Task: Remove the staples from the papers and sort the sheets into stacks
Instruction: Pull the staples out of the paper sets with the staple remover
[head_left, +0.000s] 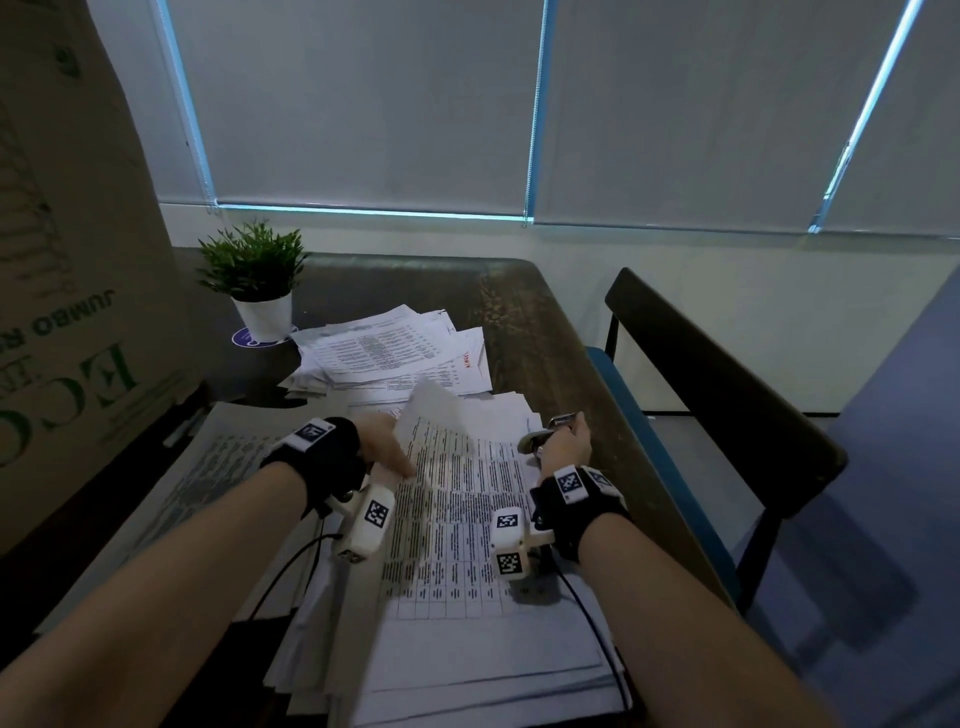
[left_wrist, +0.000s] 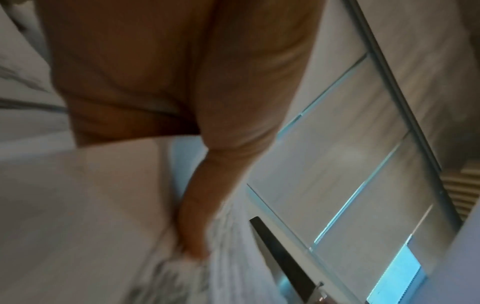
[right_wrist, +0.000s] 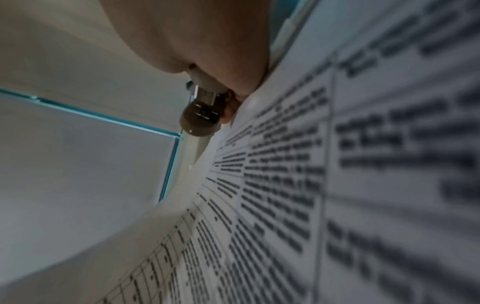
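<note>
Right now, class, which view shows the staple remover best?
Right wrist: the staple remover is close, its metal and rounded end clear, held by the right hand. Head view shows it small and partly hidden; left wrist doesn't show it.

Dim room; wrist views blurred, perhaps motion.

Matt paper sheets (head_left: 457, 519), worn rough wood table (head_left: 530, 322), shiny metal staple remover (head_left: 550, 428).

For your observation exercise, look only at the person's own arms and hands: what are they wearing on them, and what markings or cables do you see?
Both forearms are bare, with no sleeves. Each hand, left hand and right hand, wears a black wrist strap. Each strap carries a small white tag printed with a black-and-white square code. A white boxy camera module bearing similar codes sits at each wrist, and a thin black cable trails from each module.
</note>
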